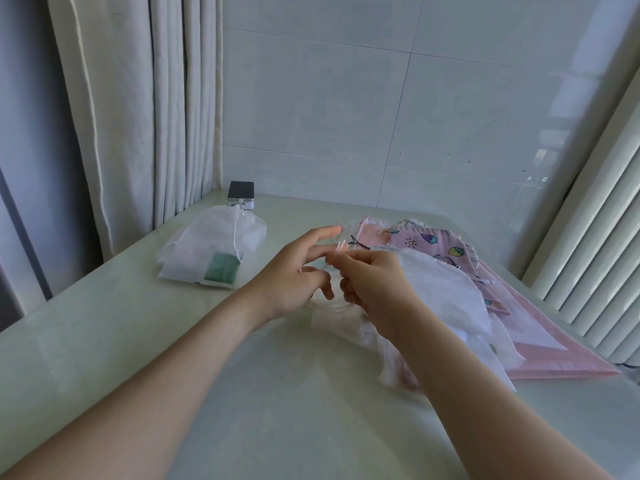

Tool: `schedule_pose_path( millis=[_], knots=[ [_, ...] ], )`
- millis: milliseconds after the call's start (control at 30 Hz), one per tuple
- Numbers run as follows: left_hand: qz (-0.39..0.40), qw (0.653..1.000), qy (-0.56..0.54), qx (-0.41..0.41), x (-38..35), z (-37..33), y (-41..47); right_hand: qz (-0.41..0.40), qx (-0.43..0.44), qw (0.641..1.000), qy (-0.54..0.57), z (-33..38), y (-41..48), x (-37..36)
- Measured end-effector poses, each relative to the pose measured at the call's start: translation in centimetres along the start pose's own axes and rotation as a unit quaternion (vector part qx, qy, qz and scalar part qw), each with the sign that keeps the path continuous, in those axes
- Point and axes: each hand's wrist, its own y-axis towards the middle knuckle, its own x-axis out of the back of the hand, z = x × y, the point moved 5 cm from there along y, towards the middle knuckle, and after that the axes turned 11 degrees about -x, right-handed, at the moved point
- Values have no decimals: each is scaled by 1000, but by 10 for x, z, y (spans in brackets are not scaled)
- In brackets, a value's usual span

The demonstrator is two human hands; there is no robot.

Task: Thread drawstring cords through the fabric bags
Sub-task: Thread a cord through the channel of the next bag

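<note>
My right hand point(372, 284) pinches a thin white drawstring cord point(341, 246), whose two ends stick up above its fingertips. My left hand point(298, 271) is right beside it with the fingers spread, the index finger stretched forward; whether it touches the cord I cannot tell. A white fabric bag point(440, 299) lies under and to the right of my right hand. Behind it lies a pile of pink bags point(540, 327), one with a printed cartoon pattern point(433, 240). A small dark metal clip point(355, 241) lies just beyond the cord ends.
A white mesh bag point(211, 251) with a drawn cord and a green packet inside lies at the left. A phone-like device point(241, 194) sits at the wall behind it. Curtains hang at the left; a ribbed radiator-like panel point(595, 237) stands at the right table edge.
</note>
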Motion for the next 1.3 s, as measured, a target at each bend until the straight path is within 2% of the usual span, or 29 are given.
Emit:
schedule_pose_path(
  millis=[167,400,500,667,800,967,1067,1200,1300],
  knots=[
    [-60,998,24,16,7,4,0,-9,-22,994,111,3,1,1],
    [-57,993,91,51,15,12,0,-48,14,993,111,10,-4,8],
    [-57,995,50,61,13,13,0,-77,30,996,45,11,-6,12],
    [-60,993,63,80,13,12,-2,-166,82,981,-50,14,-4,19],
    [-37,992,69,94,12,10,-5,-127,112,985,-31,21,-10,14],
    [28,994,71,84,6,1,-5,-95,203,970,-90,26,-16,4],
    [47,994,70,70,3,-1,-4,-73,232,967,-77,27,-17,2],
    [44,995,32,83,4,3,-4,-111,246,948,-171,24,-17,2],
    [16,995,0,99,9,6,-3,-100,231,942,-224,21,-13,-3]
  ],
)
